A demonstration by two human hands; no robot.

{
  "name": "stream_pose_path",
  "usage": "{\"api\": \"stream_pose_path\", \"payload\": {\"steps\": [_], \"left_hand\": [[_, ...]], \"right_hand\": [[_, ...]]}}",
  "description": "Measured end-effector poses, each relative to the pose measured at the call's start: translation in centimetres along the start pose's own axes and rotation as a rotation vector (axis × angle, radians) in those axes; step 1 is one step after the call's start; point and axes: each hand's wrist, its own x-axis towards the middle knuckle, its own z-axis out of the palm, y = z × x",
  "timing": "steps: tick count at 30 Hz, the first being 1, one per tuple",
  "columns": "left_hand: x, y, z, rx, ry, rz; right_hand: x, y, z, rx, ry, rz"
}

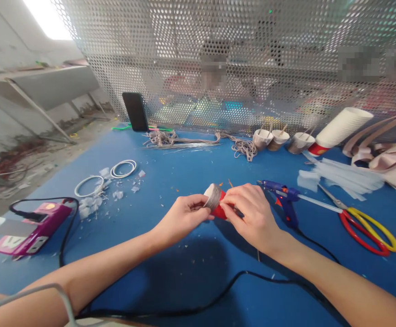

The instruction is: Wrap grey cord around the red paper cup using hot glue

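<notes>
A small red paper cup [221, 210] is tilted in front of me, with greyish-brown cord [213, 198] wound round the part near its white mouth. My left hand [192, 210] is closed on the cup's mouth side, thumb below and fingers above. Against the red side, my right hand [248, 209] pinches the cord with thumb and fingertips; the pinched piece is mostly hidden. A thin strand end shows below that hand. Just right of it lies a blue glue gun [284, 195] with a clear glue stick in its back.
Scissors [368, 229], white strips [348, 175] and stacked paper cups [344, 125] are at right. Wrapped cups [262, 138], cord bundles [243, 147] and a phone [135, 111] line the perforated screen. White rings [123, 169], scraps and a purple power strip [36, 229] lie left. A black cable [225, 295] crosses in front.
</notes>
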Motion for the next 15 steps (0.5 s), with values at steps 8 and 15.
{"api": "stream_pose_path", "payload": {"steps": [8, 15], "left_hand": [[0.4, -1.4, 0.2, 0.007, -0.013, -0.015], [0.3, -1.5, 0.2, 0.046, 0.043, 0.012]], "right_hand": [[0.0, -0.2, -0.3, -0.006, 0.007, -0.041], [-0.1, -0.4, -0.4, 0.081, 0.013, -0.024]]}}
